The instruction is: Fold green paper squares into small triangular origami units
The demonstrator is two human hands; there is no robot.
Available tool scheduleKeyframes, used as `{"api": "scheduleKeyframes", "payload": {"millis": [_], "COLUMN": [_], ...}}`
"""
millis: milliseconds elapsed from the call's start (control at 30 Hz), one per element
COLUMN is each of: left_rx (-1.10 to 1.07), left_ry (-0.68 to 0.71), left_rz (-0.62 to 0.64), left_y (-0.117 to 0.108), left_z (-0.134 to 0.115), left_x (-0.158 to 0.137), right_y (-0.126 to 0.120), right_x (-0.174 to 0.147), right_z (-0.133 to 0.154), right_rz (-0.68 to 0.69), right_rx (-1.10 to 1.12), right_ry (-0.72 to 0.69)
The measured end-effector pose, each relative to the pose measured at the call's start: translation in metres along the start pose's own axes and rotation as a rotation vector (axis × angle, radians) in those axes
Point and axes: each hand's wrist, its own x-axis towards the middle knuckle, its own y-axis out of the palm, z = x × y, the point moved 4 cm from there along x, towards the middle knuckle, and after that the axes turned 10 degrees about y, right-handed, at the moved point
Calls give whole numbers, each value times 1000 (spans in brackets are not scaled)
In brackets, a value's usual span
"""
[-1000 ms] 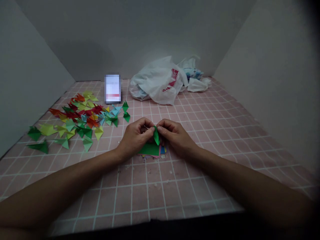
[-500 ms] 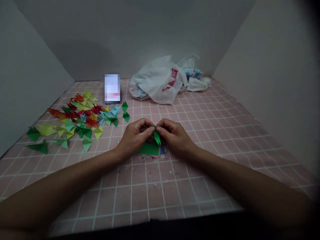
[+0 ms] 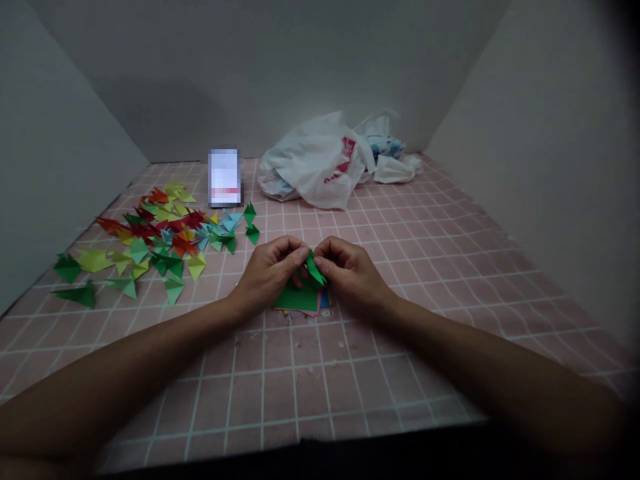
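Observation:
Between my two hands is a small folded piece of green origami paper [image 3: 314, 269], narrow and pointed at its lower end. My left hand [image 3: 276, 268] pinches its upper left part between thumb and fingers. Thumb and forefinger of my right hand [image 3: 349, 267] close on its right side. Just below lies a stack of paper sheets [image 3: 299, 299], green on top, with pink, blue and yellow edges showing. My left fingers partly cover the stack.
Many folded paper cranes [image 3: 165, 240] in several colours spread over the left of the pink checked cloth [image 3: 310, 387]. Behind them stands a lit phone [image 3: 225, 176], its screen blurred. A white plastic bag [image 3: 315, 163] and crumpled wrappers [image 3: 387, 150] lie at the back wall.
The green folded paper has tilted, its lower tip swinging slightly right and up. My right fingers have shifted a little on it; both hands stay in nearly the same place.

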Motion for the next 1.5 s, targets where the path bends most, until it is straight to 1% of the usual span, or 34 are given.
{"api": "scheduleKeyframes", "payload": {"millis": [133,267,367,467,867,1133,1333,1500], "left_rx": [-54,-153,-221,-266,-271,-176,-98,-133], "left_ry": [-69,-137,-184,-219,-227,-184,-139,-179], "left_rz": [-2,-17,-33,-44,-54,-40,-27,-41], "left_y": [0,2,3,3,4,2,2,6], "left_z": [3,8,12,14,14,11,8,6], "left_x": [0,-1,-1,-1,-1,0,-1,-2], "right_y": [-2,-3,-2,-3,-2,-1,-2,0], "right_x": [1,1,0,1,2,1,-1,-5], "right_z": [-1,-1,0,0,-3,-3,3,9], "right_rz": [-38,-68,-72,-69,-44,-57,-103,-186], "right_rx": [11,-70,-103,-98,-63,-89,-184,-329], "right_ry": [-19,-67,-90,-83,-81,-85,-153,-271]}}
